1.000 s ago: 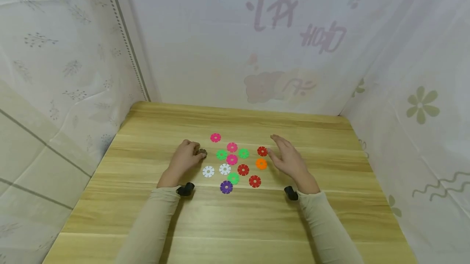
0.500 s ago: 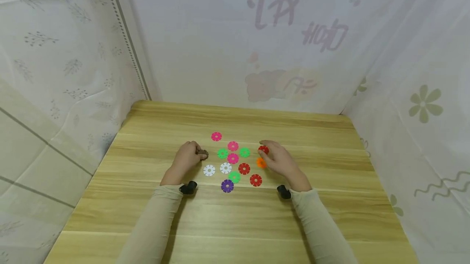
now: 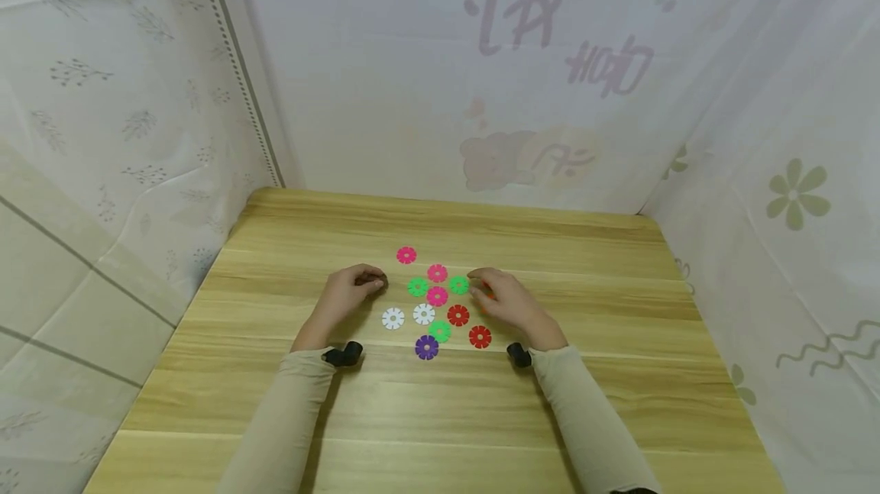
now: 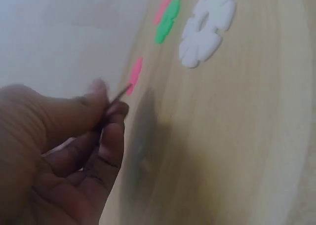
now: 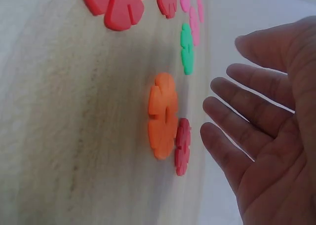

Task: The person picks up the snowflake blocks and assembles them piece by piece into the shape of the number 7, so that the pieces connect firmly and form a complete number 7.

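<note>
My left hand [image 3: 347, 295] pinches a dark brown notched plastic disc [image 4: 117, 93] between thumb and fingers. In the left wrist view the disc is edge-on, above the table with a shadow beside it. My right hand [image 3: 510, 301] hovers with fingers apart, holding nothing. Its fingertips reach toward a green disc [image 3: 458, 280] in the head view. Beneath it lie an orange disc [image 5: 157, 131] and a red disc [image 5: 182, 153], mostly hidden by the hand in the head view.
Between the hands several flat flower-shaped discs lie on the wooden table [image 3: 426, 418]: pink [image 3: 406, 250], white [image 3: 388, 318], green, red [image 3: 480, 331] and purple [image 3: 421, 347]. Patterned cloth [image 3: 385, 97] hangs behind the table and at both sides.
My right hand has moved left, over the red and orange discs, toward the green one. The left hand has tilted the brown disc, so that less of it shows in the head view.
</note>
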